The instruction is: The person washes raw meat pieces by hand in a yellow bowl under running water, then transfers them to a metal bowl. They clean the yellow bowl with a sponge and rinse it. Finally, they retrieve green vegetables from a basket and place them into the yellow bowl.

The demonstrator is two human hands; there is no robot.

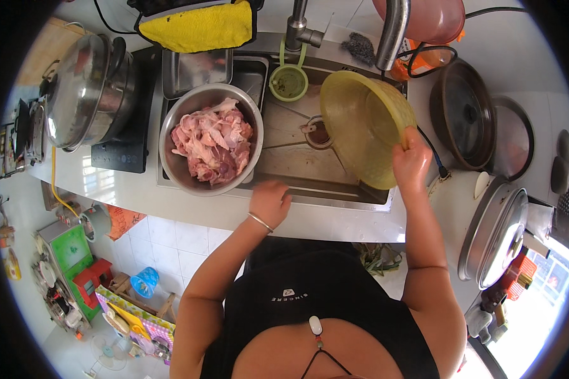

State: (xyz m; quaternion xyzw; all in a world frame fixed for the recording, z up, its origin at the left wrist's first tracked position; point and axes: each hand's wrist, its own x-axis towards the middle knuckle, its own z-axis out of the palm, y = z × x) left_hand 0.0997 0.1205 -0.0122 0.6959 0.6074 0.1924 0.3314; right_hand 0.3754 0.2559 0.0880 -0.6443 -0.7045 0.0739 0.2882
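My right hand [411, 158] grips the rim of a translucent yellow plastic basin [351, 128]. That basin is tilted over the right part of the stainless-steel sink [289, 166], and no contents show inside it. Beside it the sink drain [318, 132] has a small pale scrap at its edge. My left hand [270, 201] is at the sink's front edge, fingers curled and partly hidden, with nothing visible in it. Just left of that hand, a stainless-steel bowl [165, 142] rests across the sink's left side. Raw poultry pieces [213, 142] are heaped in this bowl.
A green strainer [289, 85] hangs below the faucet [296, 31]. Behind the bowl is a metal tray [197, 73]. A lidded steel pot [87, 90] stands on a black cooktop [121, 154] at left. Toward the right are a brown pan [462, 116] and a lidded cooker [495, 232].
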